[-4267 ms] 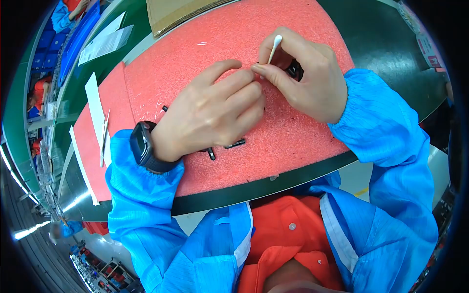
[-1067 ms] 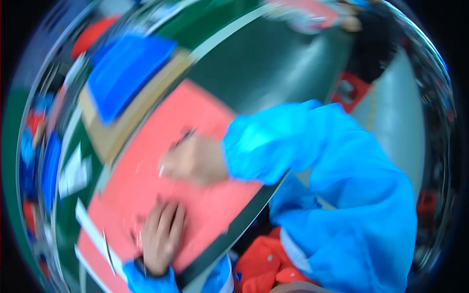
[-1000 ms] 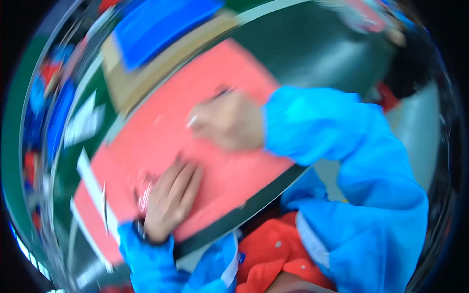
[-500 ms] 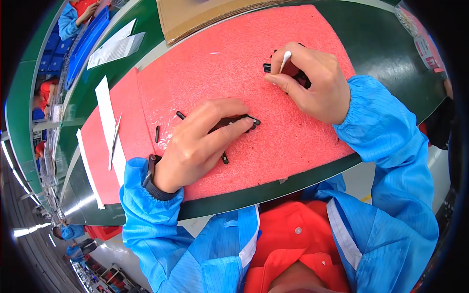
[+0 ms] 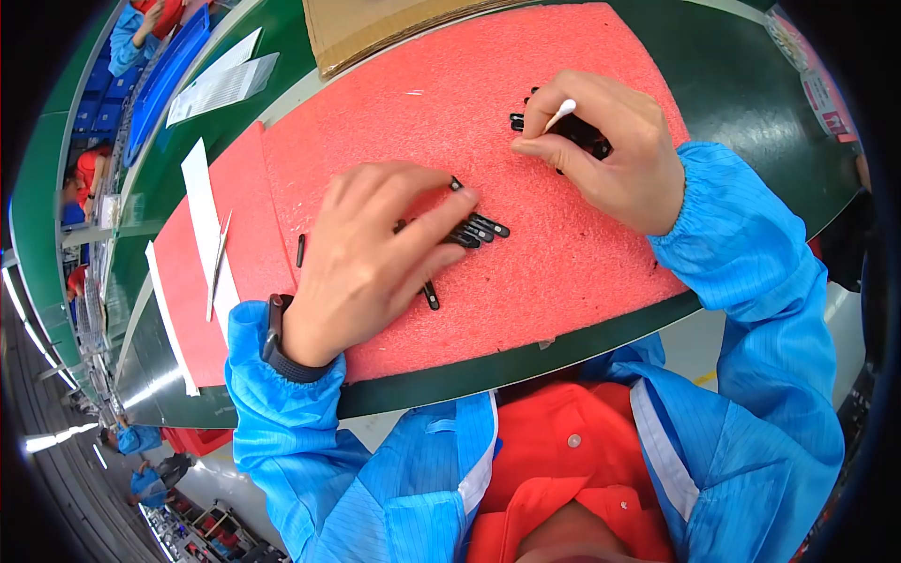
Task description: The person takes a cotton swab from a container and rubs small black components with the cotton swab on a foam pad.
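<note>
My right hand [image 5: 615, 141] is closed round a cotton swab [image 5: 561, 114], its white tip showing above the fingers. Beneath and beside that hand lie several small black strip-shaped parts [image 5: 517, 122], partly covered by it. My left hand [image 5: 371, 253] pinches one small black part [image 5: 456, 184] between thumb and fingertips. Just beyond the left thumb, a row of black parts [image 5: 483, 230] lies side by side on the pink foam mat [image 5: 526, 291]. Another black part [image 5: 431, 296] lies below the left hand, and one more stands out at its left [image 5: 300, 251].
White paper strips [image 5: 200, 211] and metal tweezers [image 5: 219, 267] lie at the mat's left. A cardboard box [image 5: 375, 33] sits behind the mat. Printed sheets [image 5: 225, 89] and a blue tray [image 5: 169, 84] are at the far left, where a co-worker's sleeve [image 5: 127, 42] shows.
My left hand has moved up from the row of black parts, uncovering it, and has a black part at its fingertips. My right hand has shifted slightly and the swab leans more rightward.
</note>
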A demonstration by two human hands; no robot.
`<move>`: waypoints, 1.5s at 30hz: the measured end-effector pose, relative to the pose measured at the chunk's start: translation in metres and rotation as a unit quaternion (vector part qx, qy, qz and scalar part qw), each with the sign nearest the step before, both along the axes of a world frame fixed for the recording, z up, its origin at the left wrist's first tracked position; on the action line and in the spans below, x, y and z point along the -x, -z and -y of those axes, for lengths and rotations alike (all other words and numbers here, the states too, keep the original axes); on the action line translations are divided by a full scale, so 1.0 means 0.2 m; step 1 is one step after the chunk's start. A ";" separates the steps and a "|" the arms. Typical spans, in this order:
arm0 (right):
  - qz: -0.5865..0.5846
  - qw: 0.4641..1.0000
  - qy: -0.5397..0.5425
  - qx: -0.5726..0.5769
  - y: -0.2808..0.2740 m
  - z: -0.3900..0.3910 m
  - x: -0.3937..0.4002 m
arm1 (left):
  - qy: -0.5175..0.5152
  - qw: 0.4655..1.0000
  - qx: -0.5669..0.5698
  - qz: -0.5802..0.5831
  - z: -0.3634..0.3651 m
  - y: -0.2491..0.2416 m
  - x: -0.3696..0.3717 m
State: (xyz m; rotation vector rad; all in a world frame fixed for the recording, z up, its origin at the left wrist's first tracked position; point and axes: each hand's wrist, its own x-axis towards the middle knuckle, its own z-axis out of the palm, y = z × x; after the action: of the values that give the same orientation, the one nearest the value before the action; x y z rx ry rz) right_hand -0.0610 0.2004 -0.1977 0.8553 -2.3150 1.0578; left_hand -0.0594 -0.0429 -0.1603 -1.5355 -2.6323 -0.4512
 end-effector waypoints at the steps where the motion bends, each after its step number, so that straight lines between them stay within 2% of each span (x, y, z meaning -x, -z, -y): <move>1: 0.000 1.000 0.000 -0.001 -0.02 0.00 0.00 | 0.000 1.000 -0.001 0.000 -0.01 0.01 0.00; 8: 0.122 0.982 -0.099 0.100 -0.08 0.05 0.00 | 0.059 0.998 0.001 0.002 -0.07 0.07 -0.04; 13: 0.180 0.974 -0.098 0.092 0.02 0.05 0.00 | 0.048 0.997 -0.030 0.060 -0.05 0.09 -0.02; 21: 0.142 0.984 -0.101 0.030 0.03 0.04 0.00 | 0.051 0.998 -0.012 0.039 -0.05 0.10 -0.02; 24: 0.097 0.993 -0.065 -0.003 0.03 0.05 0.00 | 0.049 0.998 -0.011 0.040 -0.06 0.10 -0.02; 33: 0.046 0.994 -0.098 0.025 0.02 0.05 -0.01 | 0.049 0.998 -0.003 0.031 -0.05 0.10 -0.02; 37: 0.021 0.987 -0.153 0.034 0.03 0.07 -0.03 | 0.059 0.998 -0.029 -0.008 -0.04 0.10 -0.04; 40: -0.005 0.994 -0.107 0.023 0.02 0.05 -0.03 | 0.038 0.996 0.032 -0.077 -0.02 0.09 -0.08; 45: 0.022 0.998 -0.049 0.036 0.03 0.04 -0.02 | 0.058 0.991 0.055 -0.109 -0.06 0.08 -0.07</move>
State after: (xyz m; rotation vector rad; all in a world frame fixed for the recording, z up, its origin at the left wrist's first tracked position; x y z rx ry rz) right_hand -0.0569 0.1928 -0.2030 0.9344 -2.2765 1.2042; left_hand -0.0454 -0.0314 -0.1767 -1.6711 -2.4485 -0.1352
